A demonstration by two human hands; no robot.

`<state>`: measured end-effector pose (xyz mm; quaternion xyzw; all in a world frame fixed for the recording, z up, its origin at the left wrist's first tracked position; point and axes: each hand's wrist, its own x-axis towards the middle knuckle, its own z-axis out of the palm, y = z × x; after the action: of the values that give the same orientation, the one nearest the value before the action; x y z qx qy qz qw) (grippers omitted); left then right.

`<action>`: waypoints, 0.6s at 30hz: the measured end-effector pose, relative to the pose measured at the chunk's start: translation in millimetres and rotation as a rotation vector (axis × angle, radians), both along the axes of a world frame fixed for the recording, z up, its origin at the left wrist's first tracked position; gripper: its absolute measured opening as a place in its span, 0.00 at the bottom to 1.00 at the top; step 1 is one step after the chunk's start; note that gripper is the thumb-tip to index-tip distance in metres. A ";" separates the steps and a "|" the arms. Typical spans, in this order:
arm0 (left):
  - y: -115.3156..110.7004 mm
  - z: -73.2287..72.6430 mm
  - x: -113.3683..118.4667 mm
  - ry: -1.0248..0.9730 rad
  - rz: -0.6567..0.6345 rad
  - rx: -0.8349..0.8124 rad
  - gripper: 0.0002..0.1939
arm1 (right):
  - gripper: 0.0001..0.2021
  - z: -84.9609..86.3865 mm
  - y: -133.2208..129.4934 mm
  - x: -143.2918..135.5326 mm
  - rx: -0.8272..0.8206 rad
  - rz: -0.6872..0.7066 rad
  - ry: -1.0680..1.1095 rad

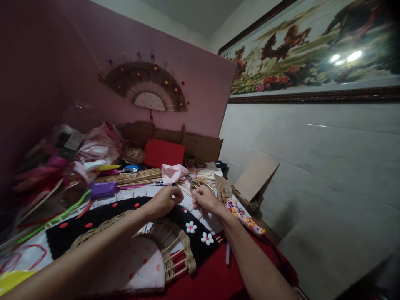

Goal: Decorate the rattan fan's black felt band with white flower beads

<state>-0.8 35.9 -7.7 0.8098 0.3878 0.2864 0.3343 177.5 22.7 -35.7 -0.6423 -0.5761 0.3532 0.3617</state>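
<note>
A large handmade fan (100, 221) lies before me, with a black felt band, twine woven over thin sticks and a pale pink dotted base. White puffy flowers (191, 227) with red centres sit on the band's right part, and red dots on its left. Over the band's upper edge is my left hand (167, 202), its fingers curled in a pinch; what they hold is too small to tell. My right hand (204, 199) is also closed, fingertips pointing down just right of the left hand. Gold-handled scissors (200, 183) lie directly behind it; whether it touches them I cannot tell.
Behind the fan lie pink dotted cloth (172, 173), a red box-like piece (164, 153), a twine ball (135, 155) and bundled sticks (125, 178). A floral-wrapped glue gun-like item (245, 216) lies right. A finished fan (145, 85) hangs on the pink wall.
</note>
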 end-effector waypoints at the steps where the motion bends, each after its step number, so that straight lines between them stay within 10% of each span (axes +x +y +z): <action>1: 1.5 0.8 1.5 0.014 -0.023 -0.011 0.06 | 0.10 1.0 -0.5 -0.3 0.000 -0.003 0.018; 18: 19.1 26.4 23.8 -0.013 -0.247 -0.693 0.10 | 0.19 14.9 -7.0 0.9 -0.066 0.016 0.205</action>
<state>22.9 55.0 18.7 0.6875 0.3591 0.1008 0.6231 178.3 15.7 -20.8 -0.6097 -0.5291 0.4387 0.3947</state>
